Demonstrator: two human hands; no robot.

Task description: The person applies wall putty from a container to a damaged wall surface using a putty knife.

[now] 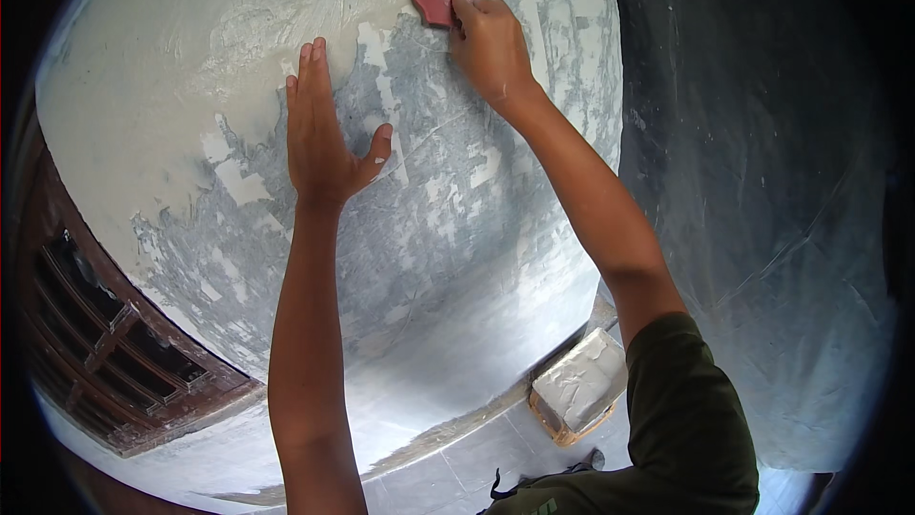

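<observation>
Pinches a red scraper (433, 2) in the right hand (491, 43), with thumb and fingers closed on the right-hand edge. Holds the scraper high on the wall (429, 229), at the border between a cream coat (200, 29) and a patchy grey area (381, 258). Shows pale smears across the scraper's upper part. Cannot tell the pressure of the scraper against the surface.

Holds the left hand (319, 139) open and empty, lower and farther left, with the fingers extended upward and the thumb spread out to the right. Carries a pale fleck on that thumb. Cannot tell from this angle whether touching the wall or just off the surface.

Stretches the bare left forearm (305, 343) almost straight up from the lower edge. Slants the bare right forearm (596, 191) up and leftward out of a dark green sleeve (686, 391).

Faces cream across the wall's top and left, then grey with scattered pale streaks through the middle, brighter toward the base. Borders at lower left on a brown window frame (214, 391) with dark openings. Meets grey floor tiles (438, 472) at the bottom. Includes, near the wall's base, an orange-brown container (562, 435) topped with pale, uneven paste (579, 382). Ends at right in a large dark surface (762, 181), faintly creased.
</observation>
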